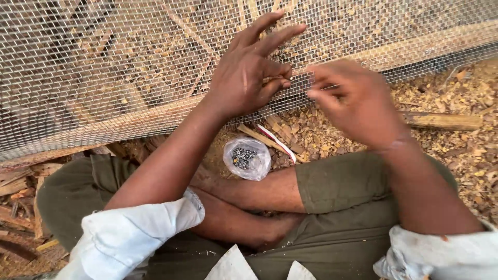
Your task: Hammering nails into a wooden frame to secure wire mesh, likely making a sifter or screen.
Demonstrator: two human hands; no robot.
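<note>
Sitting cross-legged, person had bag [247, 158] of small nails on ground by shins. Left hand [249, 78] pressed mesh [104, 67] flat on wooden rail [119, 124], fingers spread. Right hand [353, 98] blurred, pinching mesh edge; contents unclear. Best kept mesh taut against rail.

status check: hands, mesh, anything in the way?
Left hand pressed flat on wire mesh over wooden frame. Right hand blurred at mesh edge. Clear bag of nails nearby.
</note>
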